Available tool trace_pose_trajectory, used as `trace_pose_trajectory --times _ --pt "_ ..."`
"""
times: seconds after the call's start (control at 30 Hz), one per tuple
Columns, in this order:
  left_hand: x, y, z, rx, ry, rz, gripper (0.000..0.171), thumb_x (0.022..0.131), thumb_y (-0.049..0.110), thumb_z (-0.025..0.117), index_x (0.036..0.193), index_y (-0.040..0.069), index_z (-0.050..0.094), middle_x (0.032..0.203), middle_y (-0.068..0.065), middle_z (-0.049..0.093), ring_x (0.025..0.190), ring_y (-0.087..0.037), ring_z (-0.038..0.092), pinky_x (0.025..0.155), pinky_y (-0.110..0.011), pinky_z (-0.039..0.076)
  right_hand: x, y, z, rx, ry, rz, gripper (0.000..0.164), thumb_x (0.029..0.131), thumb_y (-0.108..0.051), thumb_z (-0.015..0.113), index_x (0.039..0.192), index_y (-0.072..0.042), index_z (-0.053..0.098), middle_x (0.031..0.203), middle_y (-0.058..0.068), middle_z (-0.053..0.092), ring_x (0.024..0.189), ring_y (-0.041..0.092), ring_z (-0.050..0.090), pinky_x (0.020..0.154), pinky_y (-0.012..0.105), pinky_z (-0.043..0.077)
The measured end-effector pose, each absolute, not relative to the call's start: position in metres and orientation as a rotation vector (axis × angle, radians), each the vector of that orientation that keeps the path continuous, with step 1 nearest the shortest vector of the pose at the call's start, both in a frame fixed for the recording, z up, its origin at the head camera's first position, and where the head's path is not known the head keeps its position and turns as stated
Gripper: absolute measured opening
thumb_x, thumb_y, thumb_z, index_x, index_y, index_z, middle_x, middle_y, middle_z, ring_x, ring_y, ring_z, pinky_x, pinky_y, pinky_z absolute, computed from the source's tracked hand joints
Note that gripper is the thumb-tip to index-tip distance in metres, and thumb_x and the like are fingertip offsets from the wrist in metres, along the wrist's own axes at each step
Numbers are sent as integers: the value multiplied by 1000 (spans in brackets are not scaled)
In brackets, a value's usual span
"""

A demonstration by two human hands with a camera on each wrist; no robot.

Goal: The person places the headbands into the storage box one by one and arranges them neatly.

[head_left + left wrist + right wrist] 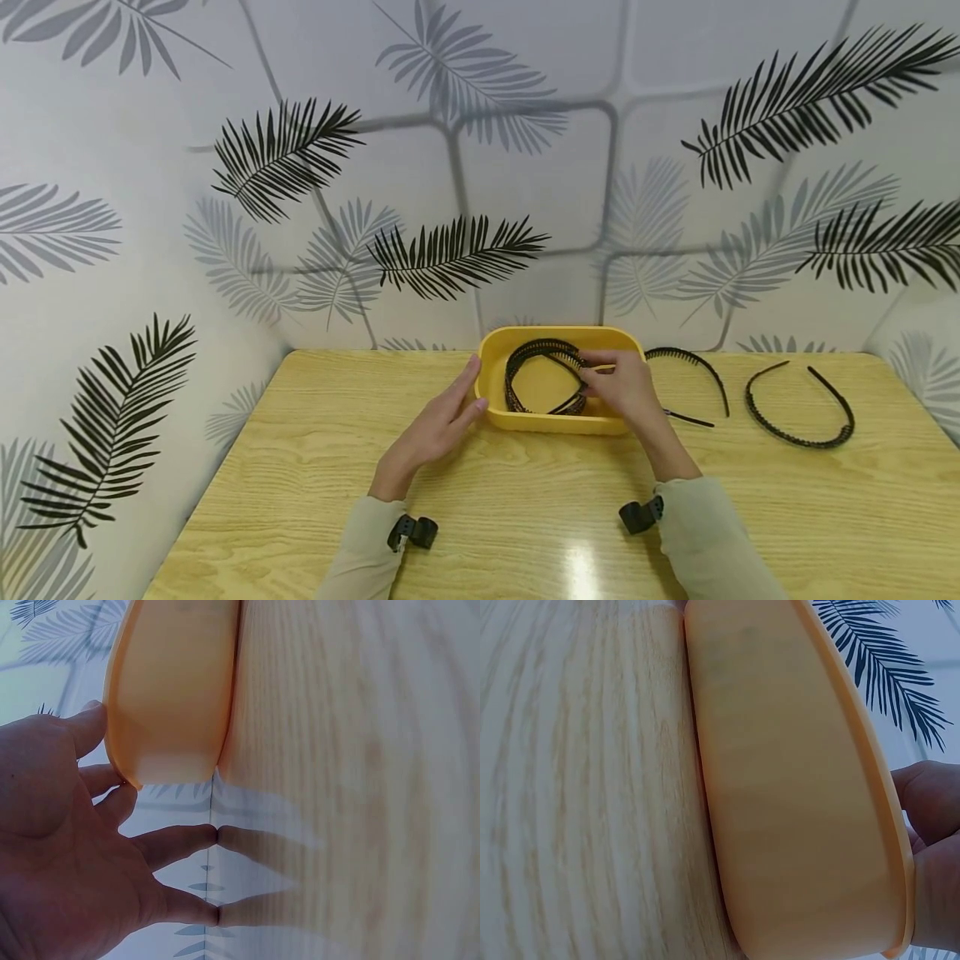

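Observation:
A yellow plastic box (558,424) stands on the table with several black toothed headbands (525,346) piled in a ring inside it. My left hand (438,425) steadies the box's left end; thumb and fingers touch near the rim, and two fingers stretch down to the tabletop in the left wrist view. My right hand (622,383) reaches over the right end, its thumb and fingers pinching the right side of the headband ring. In the right wrist view the box's front wall (795,787) hides the fingertips.
Right of the box lies one black headband (693,358), partly covered by the right hand and box. Farther right is another headband (798,440), lying open end away. The wooden table (480,533) meets a leaf-patterned wall (525,183) right behind the box.

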State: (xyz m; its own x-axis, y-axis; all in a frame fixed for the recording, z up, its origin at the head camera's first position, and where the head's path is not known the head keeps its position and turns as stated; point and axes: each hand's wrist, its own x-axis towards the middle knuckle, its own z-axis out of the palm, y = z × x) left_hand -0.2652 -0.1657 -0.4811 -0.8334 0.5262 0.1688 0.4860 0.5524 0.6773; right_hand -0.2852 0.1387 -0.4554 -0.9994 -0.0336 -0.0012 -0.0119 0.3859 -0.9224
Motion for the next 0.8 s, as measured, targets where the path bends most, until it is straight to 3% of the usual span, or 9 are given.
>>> trace_pose_trajectory --times 0.4,0.8 --pt "-264 -165 -481 871 2725 1156 65 113 26 42 164 3 9 171 -16 8 156 -28 12 125 -47 17 -286 137 -460 -37 2637 -1670 36 99 -4 63 134 5 66 118 31 69 77 29 77 69 37 63" --pt "-263 -165 -477 875 2716 1175 65 113 27 43 164 3 11 171 -15 10 156 -25 13 126 -43 16 -285 137 -459 -27 2649 -1603 38 100 -5 62 136 4 64 122 30 68 80 29 76 71 38 63"
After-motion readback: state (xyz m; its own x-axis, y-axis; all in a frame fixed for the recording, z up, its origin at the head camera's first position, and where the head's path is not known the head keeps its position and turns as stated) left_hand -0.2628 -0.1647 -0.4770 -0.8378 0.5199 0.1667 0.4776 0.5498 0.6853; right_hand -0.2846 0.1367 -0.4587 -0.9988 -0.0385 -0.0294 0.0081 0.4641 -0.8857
